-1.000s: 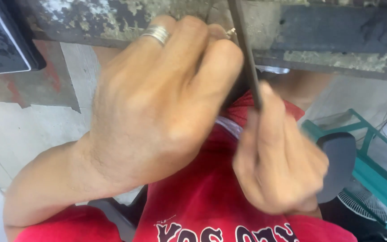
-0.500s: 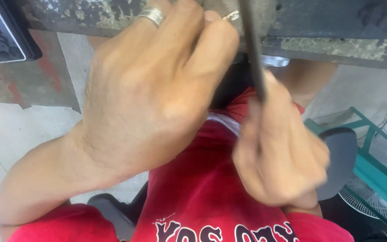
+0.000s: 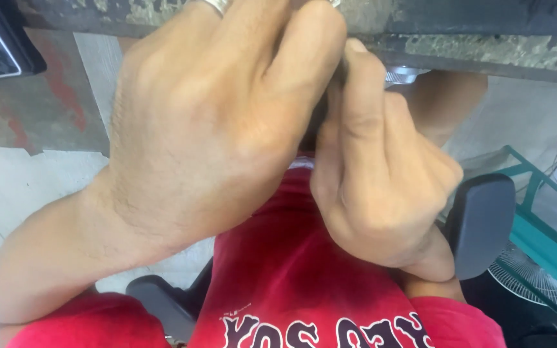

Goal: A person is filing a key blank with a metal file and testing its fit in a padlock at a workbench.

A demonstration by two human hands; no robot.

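Left hand (image 3: 201,135): fingers curled tight, knuckles up against the bench edge (image 3: 485,55); a ring (image 3: 217,5) sits on one finger. What these fingers enclose cannot be told.

Right hand (image 3: 381,180): closed in a fist, thumb laid upward, pressed against the left fingers. It grips a dark rod (image 3: 325,106), of which only a sliver shows in the gap between the two hands.

Change noted: half a second ago a long stretch of the rod stood clear above the right fist. The hands have since drawn together and cover it. Judgement: the work at the bench edge is now close-in and goes by feel.

Just beyond the right thumb tip, a small metal fitting (image 3: 404,74) sits under the bench. Below the fingers: a red shirt (image 3: 304,283) and black chair armrest (image 3: 481,225).

No container is in view.
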